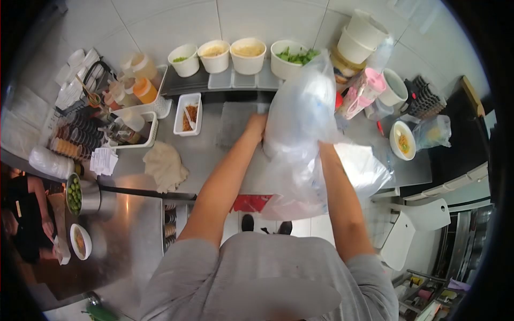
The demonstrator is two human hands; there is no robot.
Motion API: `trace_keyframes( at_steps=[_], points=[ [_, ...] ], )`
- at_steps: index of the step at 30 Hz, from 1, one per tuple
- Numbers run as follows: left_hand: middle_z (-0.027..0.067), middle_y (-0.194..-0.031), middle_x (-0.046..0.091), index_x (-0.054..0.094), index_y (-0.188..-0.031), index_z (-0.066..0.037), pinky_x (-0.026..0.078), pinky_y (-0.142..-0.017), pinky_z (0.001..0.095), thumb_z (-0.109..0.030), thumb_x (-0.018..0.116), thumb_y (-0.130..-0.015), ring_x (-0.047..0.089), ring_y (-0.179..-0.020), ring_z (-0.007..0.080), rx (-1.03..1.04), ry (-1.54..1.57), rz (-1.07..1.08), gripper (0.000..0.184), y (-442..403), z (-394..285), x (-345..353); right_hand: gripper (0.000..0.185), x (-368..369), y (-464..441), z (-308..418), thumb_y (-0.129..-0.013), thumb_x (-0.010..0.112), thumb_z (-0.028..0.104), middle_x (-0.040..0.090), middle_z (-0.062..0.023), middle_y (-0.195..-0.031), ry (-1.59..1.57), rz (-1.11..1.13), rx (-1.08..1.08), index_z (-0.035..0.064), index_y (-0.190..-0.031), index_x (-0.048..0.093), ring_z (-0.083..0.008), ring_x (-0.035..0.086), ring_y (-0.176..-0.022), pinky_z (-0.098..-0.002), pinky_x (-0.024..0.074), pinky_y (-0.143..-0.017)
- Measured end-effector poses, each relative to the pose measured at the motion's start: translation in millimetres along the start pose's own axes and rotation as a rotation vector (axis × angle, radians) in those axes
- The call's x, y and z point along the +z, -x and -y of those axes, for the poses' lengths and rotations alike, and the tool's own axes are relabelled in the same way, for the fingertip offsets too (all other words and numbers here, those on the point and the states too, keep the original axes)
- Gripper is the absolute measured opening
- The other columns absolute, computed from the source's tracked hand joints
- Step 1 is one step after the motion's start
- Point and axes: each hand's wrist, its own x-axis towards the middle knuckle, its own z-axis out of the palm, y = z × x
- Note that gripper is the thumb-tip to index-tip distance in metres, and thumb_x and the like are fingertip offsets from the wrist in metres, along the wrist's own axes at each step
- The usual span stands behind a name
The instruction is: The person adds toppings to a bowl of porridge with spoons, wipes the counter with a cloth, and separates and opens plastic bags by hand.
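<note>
A large, puffed-out clear plastic bag (302,112) stands between my two hands at the counter's middle, its lower part draping over the front edge. My left hand (257,126) is closed at the bag's left side, with the fingertips hidden. On the other side, my right hand (324,146) grips the bag, most of its fingers covered by the film. What the bag contains, if anything, I cannot make out; faint blue marks show through. Left of my left hand, a white tray (196,128) holds brown crumbly food and a white spoon.
White tubs (248,56) of food line the back shelf. Sauce bottles (144,90) and a folded cloth (164,166) are at left. A pink cup (369,85) and a bowl of food (402,140) stand at right. Another person (32,214) works at the far left.
</note>
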Motion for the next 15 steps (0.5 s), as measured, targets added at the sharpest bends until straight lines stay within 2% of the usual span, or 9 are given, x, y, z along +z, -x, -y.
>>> trace_keyframes(
  at_steps=[1, 3, 4, 6, 9, 11, 13, 14, 15],
  points=[
    [0.0132, -0.078, 0.061, 0.06, -0.093, 0.003, 0.049, -0.067, 0.0382, -0.019, 0.055, -0.082, 0.058, -0.065, 0.026, -0.04, 0.056, 0.029, 0.025, 13.8, -7.9, -3.6, 0.042, -6.4, 9.0, -6.6, -0.084, 0.056, 0.018, 0.061, -0.0128, -0.1, -0.085, -0.028, 0.045, 0.0003, -0.121, 0.047, -0.0225, 0.059, -0.089, -0.0306, 0.0457, -0.078],
    [0.0137, -0.093, 0.055, 0.053, -0.103, 0.001, 0.047, -0.075, 0.0391, -0.012, 0.053, -0.082, 0.056, -0.078, 0.0277, 0.176, 0.308, -0.108, 0.025, 90.7, -13.6, 3.6, 0.043, -8.2, 45.0, -24.9, -0.084, 0.056, 0.018, 0.06, -0.0132, -0.1, -0.209, -0.107, -0.041, 0.0002, -0.122, 0.046, -0.0228, 0.059, -0.09, -0.0305, 0.0453, -0.079],
    [0.0139, -0.101, 0.052, 0.05, -0.108, 0.0, 0.046, -0.078, 0.0396, -0.008, 0.052, -0.081, 0.055, -0.084, 0.0285, 0.264, 0.433, -0.181, 0.028, 116.0, -10.3, 5.6, 0.043, 12.8, 64.2, -32.5, -0.086, 0.054, 0.018, 0.06, -0.0148, -0.101, -0.182, -0.164, -0.267, -0.0002, -0.123, 0.043, -0.0238, 0.058, -0.092, -0.0314, 0.0446, -0.08],
    [0.015, -0.111, 0.045, 0.044, -0.114, -0.003, 0.042, -0.084, 0.0398, -0.002, 0.047, -0.081, 0.049, -0.096, 0.0298, 0.55, 0.073, -0.312, 0.034, 102.7, 20.2, 26.8, 0.043, 48.6, 98.9, -48.2, -0.088, 0.051, 0.018, 0.058, -0.0181, -0.104, -0.106, -0.285, -0.713, -0.0011, -0.124, 0.038, -0.0257, 0.057, -0.096, -0.0331, 0.0433, -0.082],
    [0.0192, -0.109, 0.045, 0.045, -0.111, -0.003, 0.038, -0.088, 0.0402, 0.006, 0.044, -0.08, 0.044, -0.101, 0.033, 0.856, -0.282, -0.449, 0.033, 85.3, 14.1, 35.9, 0.043, 50.9, 89.6, -50.2, -0.09, 0.047, 0.017, 0.057, -0.0188, -0.103, 0.121, -0.319, -0.762, -0.0017, -0.127, 0.032, -0.0261, 0.055, -0.1, -0.034, 0.0419, -0.084],
    [0.0205, -0.108, 0.045, 0.046, -0.11, -0.002, 0.039, -0.088, 0.0395, 0.005, 0.046, -0.08, 0.045, -0.098, 0.0345, 1.064, -0.472, -0.414, 0.031, 58.6, 6.4, 15.6, 0.041, 41.0, 74.6, -57.4, -0.091, 0.047, 0.019, 0.056, -0.0112, -0.091, 0.033, -0.239, -0.654, -0.0022, -0.124, 0.034, -0.0185, 0.054, -0.083, -0.0287, 0.0433, -0.072],
    [0.02, -0.103, 0.048, 0.05, -0.104, -0.001, 0.04, -0.085, 0.0387, 0.001, 0.05, -0.08, 0.047, -0.094, 0.0346, 0.979, -0.515, -0.569, 0.023, 48.8, -12.9, 1.5, 0.041, 31.9, 90.9, -43.8, -0.091, 0.048, 0.02, 0.054, -0.0076, -0.085, -0.176, -0.094, -0.415, -0.0028, -0.123, 0.034, -0.0146, 0.052, -0.075, -0.0255, 0.0427, -0.066],
    [0.0198, -0.1, 0.05, 0.051, -0.1, -0.001, 0.041, -0.084, 0.0384, 0.0, 0.051, -0.081, 0.048, -0.091, 0.0347, 0.935, -0.532, -0.647, 0.02, 48.6, -18.2, -3.5, 0.04, 21.1, 95.4, -48.2, -0.093, 0.051, 0.028, 0.049, -0.0004, -0.076, -0.166, -0.138, -0.417, -0.0003, -0.12, 0.042, -0.0084, 0.044, -0.069, -0.0218, 0.0394, -0.063],
    [0.0172, -0.097, 0.051, 0.053, -0.098, -0.001, 0.041, -0.08, 0.0369, -0.004, 0.053, -0.082, 0.049, -0.088, 0.0326, 0.91, -0.556, -0.608, 0.016, 60.8, -21.2, -7.5, 0.043, 7.7, 105.2, -51.5, -0.092, 0.052, 0.025, 0.05, -0.0033, -0.08, -0.252, -0.102, -0.437, -0.001, -0.123, 0.038, -0.0116, 0.047, -0.07, -0.0234, 0.041, -0.064]
  ],
)
